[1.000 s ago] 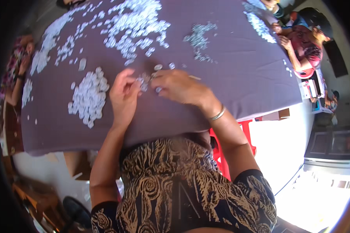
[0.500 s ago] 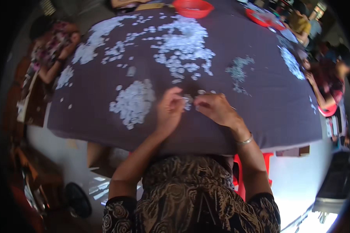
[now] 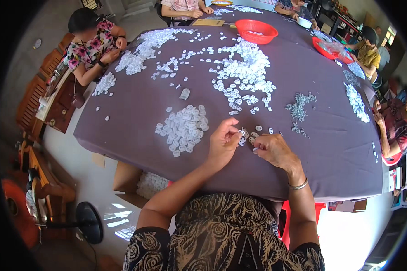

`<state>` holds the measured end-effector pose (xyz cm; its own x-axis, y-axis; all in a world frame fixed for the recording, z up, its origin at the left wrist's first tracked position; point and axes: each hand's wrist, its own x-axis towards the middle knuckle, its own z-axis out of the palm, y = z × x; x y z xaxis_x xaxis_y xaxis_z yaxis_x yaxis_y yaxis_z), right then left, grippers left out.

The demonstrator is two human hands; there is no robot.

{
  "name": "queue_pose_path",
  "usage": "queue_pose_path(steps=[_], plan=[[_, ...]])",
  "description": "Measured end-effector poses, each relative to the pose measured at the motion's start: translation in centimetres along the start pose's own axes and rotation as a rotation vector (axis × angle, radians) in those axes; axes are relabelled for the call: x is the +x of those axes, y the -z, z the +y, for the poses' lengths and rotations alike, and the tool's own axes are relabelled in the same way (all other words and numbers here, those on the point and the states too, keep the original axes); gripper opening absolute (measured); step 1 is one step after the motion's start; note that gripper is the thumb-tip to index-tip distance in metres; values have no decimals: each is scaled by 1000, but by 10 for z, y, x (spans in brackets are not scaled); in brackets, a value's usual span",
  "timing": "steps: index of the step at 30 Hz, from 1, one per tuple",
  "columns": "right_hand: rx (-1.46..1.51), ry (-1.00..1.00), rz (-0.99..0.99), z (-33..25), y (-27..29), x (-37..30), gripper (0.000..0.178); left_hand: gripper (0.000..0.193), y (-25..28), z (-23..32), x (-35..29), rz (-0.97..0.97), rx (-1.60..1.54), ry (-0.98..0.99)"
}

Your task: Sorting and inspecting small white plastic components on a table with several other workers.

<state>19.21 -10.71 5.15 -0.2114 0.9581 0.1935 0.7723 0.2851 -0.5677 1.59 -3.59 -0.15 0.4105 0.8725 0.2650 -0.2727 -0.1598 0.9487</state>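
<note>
Near the front of the cloth-covered table, my left hand (image 3: 223,143) is closed in a pinch, with a small white two-hole plastic piece (image 3: 242,132) at its fingertips. To its right, my right hand (image 3: 279,151) has its fingers pressed together and bent downward. A bit of another white plastic piece (image 3: 256,149) shows at those fingertips; the rest is hidden. A few loose white pieces (image 3: 258,128) lie between and just beyond both hands. Left of my left hand is a heap of white pieces (image 3: 185,128). A pile of small grey screws (image 3: 299,108) lies beyond my right hand.
A larger spread of white pieces (image 3: 244,67) covers the table farther off, near a red basket (image 3: 256,31). A small clear object (image 3: 184,94) lies behind the left heap. Other people sit around the table (image 3: 135,108). A fan (image 3: 88,222) stands at lower left.
The view has shifted, so the table and my hands appear farther right and lower, and the picture is sharper. Both hands stay over the same spot, fingers still closed.
</note>
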Motion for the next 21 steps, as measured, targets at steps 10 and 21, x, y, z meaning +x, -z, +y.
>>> queue_pose_path(steps=[10, 21], plan=[[716, -376, 369, 1, 1, 2, 11, 38, -8, 1, -9, -107, 4, 7], [671, -254, 350, 18, -11, 11, 15, 37, -11, 4, 1, -130, 65, 60]])
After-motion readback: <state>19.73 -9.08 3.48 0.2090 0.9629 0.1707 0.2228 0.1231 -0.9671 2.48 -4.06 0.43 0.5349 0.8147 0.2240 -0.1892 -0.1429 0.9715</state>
